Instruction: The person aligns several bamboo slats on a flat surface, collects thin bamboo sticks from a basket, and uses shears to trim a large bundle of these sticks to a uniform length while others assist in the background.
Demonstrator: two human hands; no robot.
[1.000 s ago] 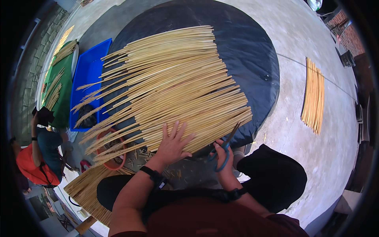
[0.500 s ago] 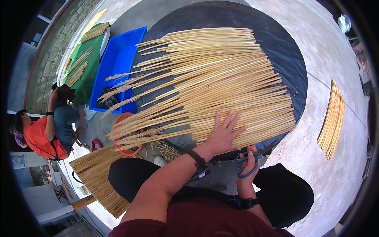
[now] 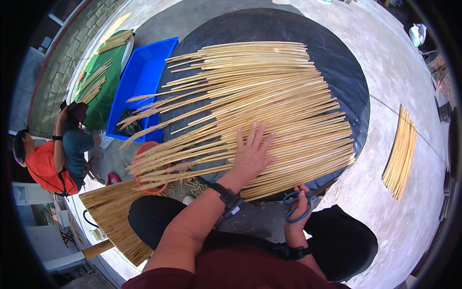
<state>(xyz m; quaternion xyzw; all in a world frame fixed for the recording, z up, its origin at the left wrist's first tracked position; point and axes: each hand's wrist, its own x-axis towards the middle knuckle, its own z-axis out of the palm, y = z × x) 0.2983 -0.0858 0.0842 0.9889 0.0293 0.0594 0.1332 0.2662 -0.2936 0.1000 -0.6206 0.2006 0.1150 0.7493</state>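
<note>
A wide layer of straw-coloured reed stalks [image 3: 279, 103] lies side by side on a round table with a dark cover [image 3: 346, 72]. Several stalks end in feathery plumes [image 3: 156, 159] on the left. My left hand [image 3: 251, 153] rests flat on the near part of the layer, its fingers spread. Close to the table's near edge, my right hand [image 3: 301, 209] grips a pair of scissors with blue handles [image 3: 290, 212]. Their dark blades point to the right and away from me, beside the nearest stalks.
A blue tub [image 3: 144, 72] and a red basin [image 3: 151, 185] stand left of the table. A slatted reed mat [image 3: 115, 216] lies by my left knee. More stalks [image 3: 400, 151] lie on the concrete at right. A person in a red vest [image 3: 48, 168] sits at far left.
My left hand has slid leftward over the stalks, toward their plumed side. My right hand still holds the scissors in nearly the same place. The whole view has shifted slightly.
</note>
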